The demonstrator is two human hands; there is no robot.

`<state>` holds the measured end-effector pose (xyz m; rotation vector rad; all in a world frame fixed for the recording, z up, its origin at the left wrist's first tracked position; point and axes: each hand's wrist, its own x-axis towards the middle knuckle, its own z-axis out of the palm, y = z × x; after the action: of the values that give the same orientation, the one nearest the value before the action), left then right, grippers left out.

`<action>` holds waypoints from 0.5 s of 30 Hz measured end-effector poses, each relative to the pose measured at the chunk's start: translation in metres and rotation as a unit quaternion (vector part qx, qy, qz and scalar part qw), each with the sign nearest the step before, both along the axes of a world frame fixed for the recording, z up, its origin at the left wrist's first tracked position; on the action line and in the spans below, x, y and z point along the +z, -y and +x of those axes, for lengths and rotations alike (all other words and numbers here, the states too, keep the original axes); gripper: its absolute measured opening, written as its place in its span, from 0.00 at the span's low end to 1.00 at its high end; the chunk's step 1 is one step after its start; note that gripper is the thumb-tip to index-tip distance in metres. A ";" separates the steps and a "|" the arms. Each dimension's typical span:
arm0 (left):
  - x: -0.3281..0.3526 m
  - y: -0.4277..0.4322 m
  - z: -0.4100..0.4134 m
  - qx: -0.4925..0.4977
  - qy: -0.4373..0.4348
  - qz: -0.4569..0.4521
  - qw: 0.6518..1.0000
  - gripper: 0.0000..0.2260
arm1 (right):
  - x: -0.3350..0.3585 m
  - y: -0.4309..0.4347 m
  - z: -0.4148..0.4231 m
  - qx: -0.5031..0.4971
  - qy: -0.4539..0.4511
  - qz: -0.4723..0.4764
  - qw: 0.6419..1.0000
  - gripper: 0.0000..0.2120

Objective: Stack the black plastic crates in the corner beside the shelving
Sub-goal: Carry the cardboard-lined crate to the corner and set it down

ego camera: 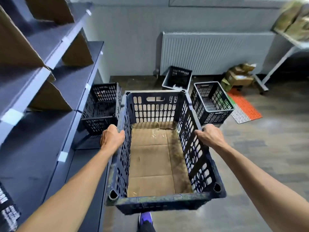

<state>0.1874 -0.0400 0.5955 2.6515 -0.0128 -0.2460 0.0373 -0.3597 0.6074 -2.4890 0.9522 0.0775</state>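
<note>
**Crate in carry — drop and snag risk**

Left hand (111,137) and right hand (211,135) clamp opposite rims of the cardboard-lined black slotted plastic crate (160,148), held above the floor beside the blue-grey shelving (50,91). Grip sits far forward — the near end may tip, or clip the shelf edge.

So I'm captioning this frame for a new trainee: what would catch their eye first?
First the big black crate in the centre, lined with cardboard and gripped on its side rims by the left hand and the right hand. Beyond it, three more black crates sit on the floor: one by the shelving, one by the radiator, one at right beside an orange mat.
</note>
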 end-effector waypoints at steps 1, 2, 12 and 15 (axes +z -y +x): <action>0.005 0.002 0.007 -0.002 0.003 -0.005 1.000 0.12 | 0.003 0.001 0.007 -0.007 0.000 0.000 1.000 0.16; 0.009 0.003 0.015 -0.002 0.006 -0.007 1.000 0.12 | 0.006 0.001 0.013 -0.014 0.000 0.001 1.000 0.17; 0.034 0.027 0.079 -0.010 0.005 0.025 1.000 0.10 | 0.019 0.018 0.076 -0.008 -0.014 -0.021 1.000 0.17; 0.036 0.041 0.107 -0.005 0.003 0.030 1.000 0.10 | 0.020 0.033 0.105 0.007 -0.016 -0.029 0.999 0.17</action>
<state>0.2946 -0.0808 0.6318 2.7117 -0.0217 -0.2442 0.1421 -0.3932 0.6271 -2.5538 0.9641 0.0967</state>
